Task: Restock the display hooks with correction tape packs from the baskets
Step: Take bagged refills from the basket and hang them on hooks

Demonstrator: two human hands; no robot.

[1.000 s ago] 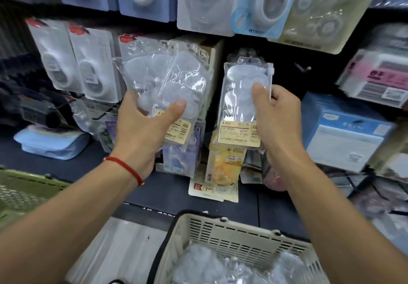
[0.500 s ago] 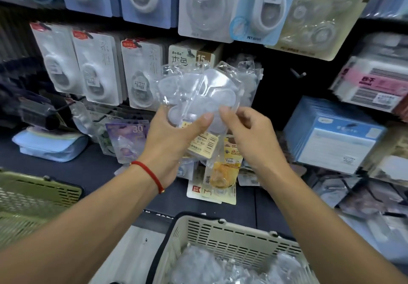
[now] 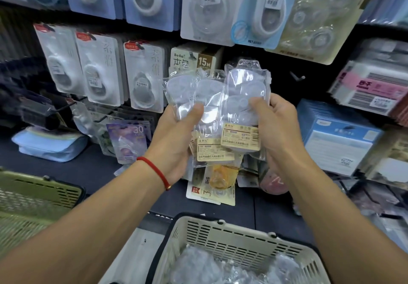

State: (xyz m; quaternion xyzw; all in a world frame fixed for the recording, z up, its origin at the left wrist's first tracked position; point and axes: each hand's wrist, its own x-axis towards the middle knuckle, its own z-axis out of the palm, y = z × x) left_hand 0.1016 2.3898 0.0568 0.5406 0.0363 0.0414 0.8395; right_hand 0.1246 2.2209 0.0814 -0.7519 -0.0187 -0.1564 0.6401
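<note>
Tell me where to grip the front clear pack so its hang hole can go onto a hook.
Grip the front clear pack low, around its label, coming from the right side as the right hand does. It stands upright with the hang hole on top, so a low hold probably leaves that tab free.

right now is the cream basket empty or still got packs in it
Not empty: clear packs lie heaped inside the cream basket, filling its visible bottom.

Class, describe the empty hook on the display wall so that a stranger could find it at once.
Start at the big cream pack hanging top right. Drop to the dark gap beneath it, just right of the clear packs in the hands. The bare hook sticks out there, the only peg with nothing on it.
</note>
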